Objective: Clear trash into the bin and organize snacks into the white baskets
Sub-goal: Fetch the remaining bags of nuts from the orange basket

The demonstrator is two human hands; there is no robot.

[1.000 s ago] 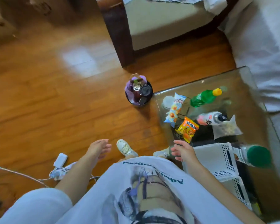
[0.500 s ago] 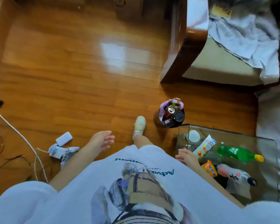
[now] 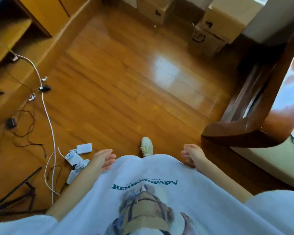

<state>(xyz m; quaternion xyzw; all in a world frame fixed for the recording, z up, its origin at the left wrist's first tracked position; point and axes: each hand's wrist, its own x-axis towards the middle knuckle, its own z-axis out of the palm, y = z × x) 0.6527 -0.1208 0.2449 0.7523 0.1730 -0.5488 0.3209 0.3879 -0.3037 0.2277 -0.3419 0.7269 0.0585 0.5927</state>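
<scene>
Both hands hang loose and empty, left hand (image 3: 103, 159) and right hand (image 3: 193, 154) over bare floor (image 3: 134, 85), no snacks, bin or baskets in sight to judge direction.

White printed shirt (image 3: 159, 192), amber wood floor (image 3: 126, 92)

A glossy honey-brown wooden plank floor (image 3: 126, 92) fills the view, with a bright patch of reflected daylight (image 3: 168, 73) near its middle. Brown cardboard boxes (image 3: 209, 31) stand at the far side, light wooden shelving (image 3: 15, 31) runs along the left, and a dark polished wooden armrest (image 3: 241, 133) of a cream-cushioned chair (image 3: 268, 160) curves in at the right. On the left, a white cable (image 3: 47, 112), thin black cords (image 3: 27, 133) and a white power strip with a plugged adapter (image 3: 78, 155) lie on the floor.
</scene>
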